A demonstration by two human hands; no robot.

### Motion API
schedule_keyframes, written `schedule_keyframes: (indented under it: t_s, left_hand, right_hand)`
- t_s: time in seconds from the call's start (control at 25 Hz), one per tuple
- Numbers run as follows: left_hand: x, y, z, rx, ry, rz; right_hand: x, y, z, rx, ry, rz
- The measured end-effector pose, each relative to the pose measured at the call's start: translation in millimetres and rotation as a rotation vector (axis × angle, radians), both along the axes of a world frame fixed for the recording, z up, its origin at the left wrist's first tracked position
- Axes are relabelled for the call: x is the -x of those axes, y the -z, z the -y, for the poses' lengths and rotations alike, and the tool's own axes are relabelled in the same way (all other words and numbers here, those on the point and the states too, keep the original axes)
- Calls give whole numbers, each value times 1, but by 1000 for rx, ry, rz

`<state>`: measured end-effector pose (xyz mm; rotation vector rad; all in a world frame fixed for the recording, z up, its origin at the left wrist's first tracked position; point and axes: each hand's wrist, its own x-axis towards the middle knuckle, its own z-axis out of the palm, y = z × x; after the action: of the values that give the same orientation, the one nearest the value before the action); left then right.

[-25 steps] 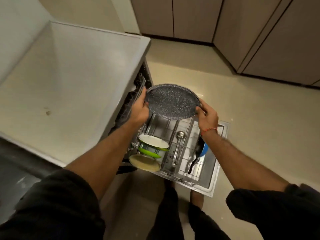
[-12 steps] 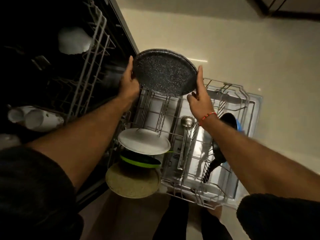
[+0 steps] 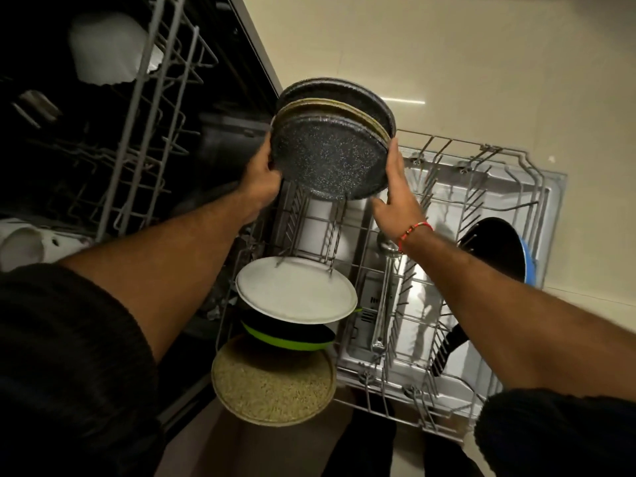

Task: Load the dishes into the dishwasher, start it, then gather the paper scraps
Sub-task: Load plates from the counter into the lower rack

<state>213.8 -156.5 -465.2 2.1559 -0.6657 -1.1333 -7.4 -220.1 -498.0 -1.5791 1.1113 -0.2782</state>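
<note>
Compared with half a second back, the speckled dark plate has come down closer to the lower rack and now sits up on edge at its far end, right in front of two other plates already standing there, a tan-rimmed plate and another dark plate behind it. The left hand grips the plate's left rim with fingers curled round the edge, and the right hand presses the right rim with fingers straight and held together (thumb low, near the bottom edge). So the person is mid-loading, slotting this plate between the tines; its lower edge looks about at tine level, but whether it's actually seated can't be told from this angle. Next move probably calls for easing it down till the tines carry it, then letting go one hand at a time so it doesn't tip into its neighbours. Toward the near end of the same rack there's a white plate, a green-rimmed dish and a woven-looking round mat, a ladle lying along the middle, and a blue pan on the rack's right side. Starting the machine and the paper scraps (none in view) are not yet done.
</note>
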Motion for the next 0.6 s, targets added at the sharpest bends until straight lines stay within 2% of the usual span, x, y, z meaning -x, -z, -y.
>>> schedule_keyframes:
  t_s: [0.12,0.28,0.48,0.6]
  left_hand:
    - [1,14,-12,-137,51,69]
    - [-3,16,-7,-132,102,158]
    - [26,-3,-22,-106,-45,220]
    - [56,-25,-58,-75,-84,250]
  right_hand:
    - [-2,7,-4,-15,-92,-67]
    - [-1,3,-1,-67,-107,-64]
    - [28,-23,-16,17,-26,-87]
    - [49,-50,-32,-47,6,-63]
